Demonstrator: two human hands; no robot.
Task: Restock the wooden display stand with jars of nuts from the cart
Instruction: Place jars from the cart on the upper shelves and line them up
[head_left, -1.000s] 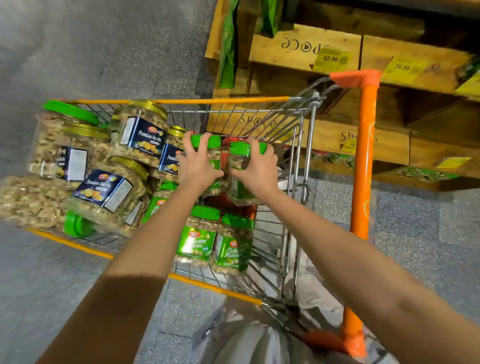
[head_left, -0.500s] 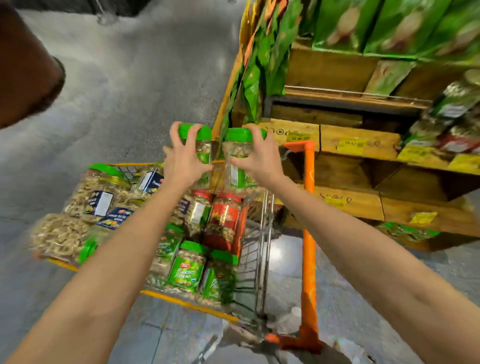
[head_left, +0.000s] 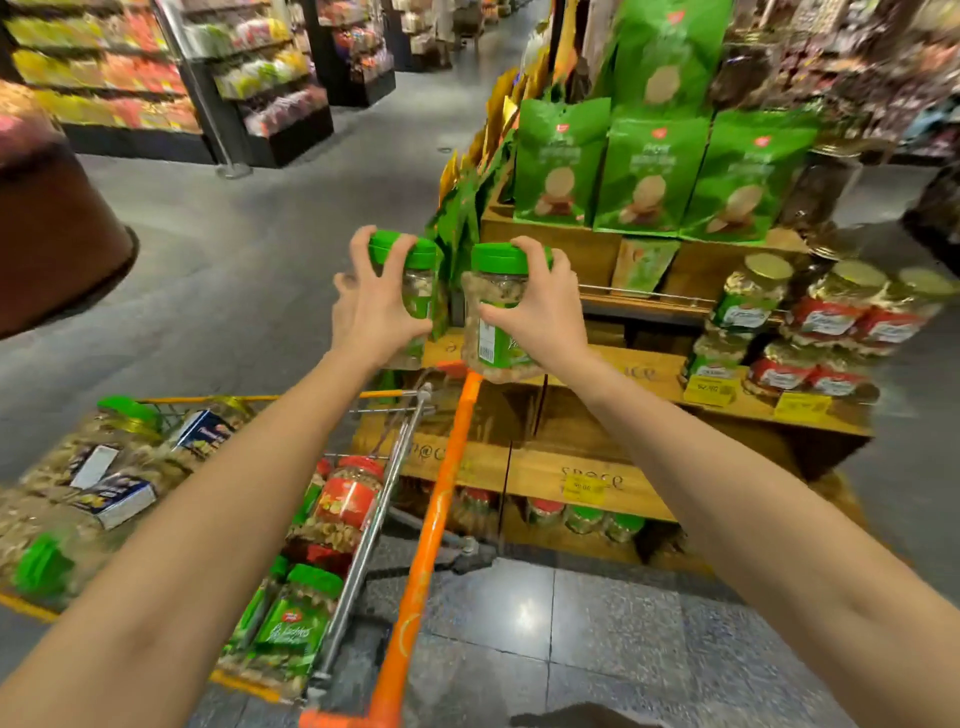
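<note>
My left hand grips a clear jar of nuts with a green lid. Beside it, my right hand grips a second green-lidded jar with a green label. Both jars are held upright in the air, above the cart's orange handle and in front of the wooden display stand. The wire cart at lower left holds several more jars with green, red and gold lids. Jars with red and green labels stand on the stand's right side.
Green snack bags fill the stand's top tier. More jars sit on its bottom shelf, and yellow price tags hang on its edges. A dark round display is at left. Grey aisle floor runs ahead between stocked shelves.
Both hands have lifted the two green-lidded jars out of the cart and up toward the stand. My view has tilted up to take in the aisle and the stand's upper tiers.
</note>
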